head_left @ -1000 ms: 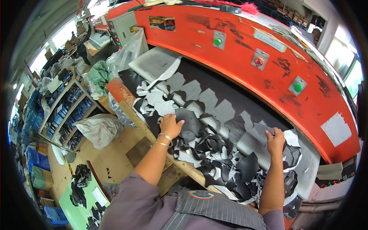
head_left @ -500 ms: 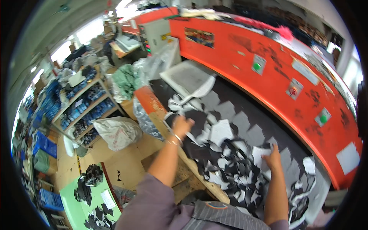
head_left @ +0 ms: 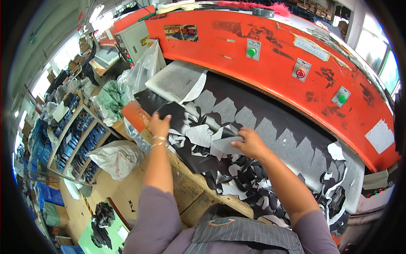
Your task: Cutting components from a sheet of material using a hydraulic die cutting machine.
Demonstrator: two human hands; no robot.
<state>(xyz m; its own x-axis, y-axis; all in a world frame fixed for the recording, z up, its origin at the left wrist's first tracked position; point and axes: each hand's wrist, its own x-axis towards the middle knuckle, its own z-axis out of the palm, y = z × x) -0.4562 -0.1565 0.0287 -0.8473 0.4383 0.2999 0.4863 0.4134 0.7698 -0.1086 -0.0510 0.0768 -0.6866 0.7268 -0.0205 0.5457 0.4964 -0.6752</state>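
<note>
Both hands working among cut pieces, with a grey piece in the right hand

The right hand (head_left: 253,144) is pinching a grey piece (head_left: 222,146) narrowly between thumb and fingers. The piece is lying to the left of the hand, reaching out from the fingertips above the counter (head_left: 187,171). Its long axis is running roughly across the view: one end is sitting at the fingertips, and the other is pointing left, toward the left hand (head_left: 160,125). Its lower part is hanging toward the person, over the loose scraps (head_left: 245,180).

The left hand is touching the near edge of a black piece (head_left: 174,111) with thumb and fingers spread slightly apart; whether they are gripping it, I cannot tell. This piece is lying just beyond the fingertips and extending to their right, its long axis slanting down from upper left to lower right. The two hands are standing well apart, with pale scraps (head_left: 198,134) lying between them.

Beyond the hands, a notched grey sheet (head_left: 268,129) is running diagonally down to the right, its points facing the red machine panel (head_left: 211,51). A white slab (head_left: 173,78) is lying at the far left end.
</note>
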